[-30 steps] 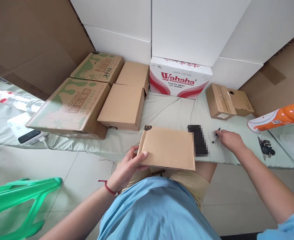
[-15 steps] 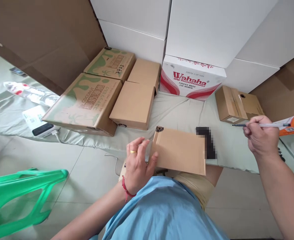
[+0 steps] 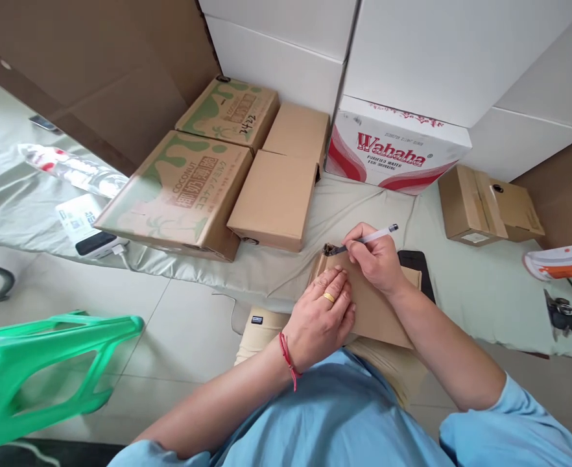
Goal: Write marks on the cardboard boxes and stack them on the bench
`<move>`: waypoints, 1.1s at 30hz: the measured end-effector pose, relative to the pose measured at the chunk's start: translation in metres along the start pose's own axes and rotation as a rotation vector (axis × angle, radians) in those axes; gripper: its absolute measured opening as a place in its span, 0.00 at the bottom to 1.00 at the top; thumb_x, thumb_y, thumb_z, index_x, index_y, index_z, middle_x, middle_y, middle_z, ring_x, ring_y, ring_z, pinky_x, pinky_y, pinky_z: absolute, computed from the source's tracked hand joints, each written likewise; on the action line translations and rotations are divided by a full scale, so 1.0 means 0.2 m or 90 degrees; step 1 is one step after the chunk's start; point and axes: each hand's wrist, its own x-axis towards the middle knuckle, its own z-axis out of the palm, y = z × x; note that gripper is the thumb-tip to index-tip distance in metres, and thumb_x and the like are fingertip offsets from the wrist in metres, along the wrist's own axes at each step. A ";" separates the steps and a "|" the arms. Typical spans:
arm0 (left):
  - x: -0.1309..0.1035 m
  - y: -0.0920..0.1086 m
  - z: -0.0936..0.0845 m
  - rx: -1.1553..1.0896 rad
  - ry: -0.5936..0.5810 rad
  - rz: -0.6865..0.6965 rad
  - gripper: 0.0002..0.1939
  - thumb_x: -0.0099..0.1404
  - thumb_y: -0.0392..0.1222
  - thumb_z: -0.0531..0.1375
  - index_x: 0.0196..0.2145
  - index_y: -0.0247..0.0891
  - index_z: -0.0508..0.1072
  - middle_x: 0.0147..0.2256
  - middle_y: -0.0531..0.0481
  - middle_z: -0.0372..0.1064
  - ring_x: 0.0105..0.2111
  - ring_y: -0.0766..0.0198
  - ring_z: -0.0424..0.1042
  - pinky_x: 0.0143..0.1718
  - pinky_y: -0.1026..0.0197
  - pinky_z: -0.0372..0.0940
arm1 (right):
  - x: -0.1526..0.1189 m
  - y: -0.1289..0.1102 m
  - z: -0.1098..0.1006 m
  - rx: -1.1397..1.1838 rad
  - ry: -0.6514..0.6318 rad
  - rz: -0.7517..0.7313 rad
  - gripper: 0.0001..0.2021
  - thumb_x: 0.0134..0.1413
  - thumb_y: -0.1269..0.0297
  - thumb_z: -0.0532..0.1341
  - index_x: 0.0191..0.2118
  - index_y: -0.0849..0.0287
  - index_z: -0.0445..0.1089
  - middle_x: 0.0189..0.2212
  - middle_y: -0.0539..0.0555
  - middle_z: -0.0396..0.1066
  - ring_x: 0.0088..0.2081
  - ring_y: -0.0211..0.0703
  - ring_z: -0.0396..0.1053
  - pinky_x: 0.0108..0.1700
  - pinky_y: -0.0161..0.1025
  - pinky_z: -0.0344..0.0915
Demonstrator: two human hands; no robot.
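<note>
A brown cardboard box [image 3: 381, 321] lies tilted at the table's front edge, close against my body. My left hand [image 3: 321, 318] rests flat on its top, fingers stretched out side by side. In a writing grip, my right hand [image 3: 377, 264] holds a pen [image 3: 382, 233] with a clear barrel. The pen's tip is at the dark, torn-looking spot [image 3: 329, 249] on the box's far left corner. Whether the tip is inside the spot or only touching it, I cannot tell. Partly behind my right wrist lies a black phone [image 3: 418, 271].
Coconut cartons [image 3: 183, 188] and plain brown boxes [image 3: 276, 198] stand at the left back. A Wahaha carton [image 3: 397, 152] and a taped box [image 3: 471, 204] are farther right. Keys [image 3: 562, 314] lie at the right edge. A green stool [image 3: 4, 370] stands on the floor.
My right hand has brought the pen from the right side over to the box's corner. My left hand has moved from the box's left edge onto its top. The view has shifted slightly.
</note>
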 end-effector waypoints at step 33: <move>0.01 0.01 -0.01 -0.003 0.012 -0.015 0.18 0.73 0.35 0.60 0.59 0.30 0.76 0.58 0.33 0.78 0.64 0.46 0.75 0.69 0.46 0.71 | -0.05 -0.01 0.00 -0.116 0.121 0.003 0.07 0.58 0.64 0.60 0.28 0.53 0.68 0.17 0.43 0.62 0.20 0.35 0.56 0.25 0.36 0.53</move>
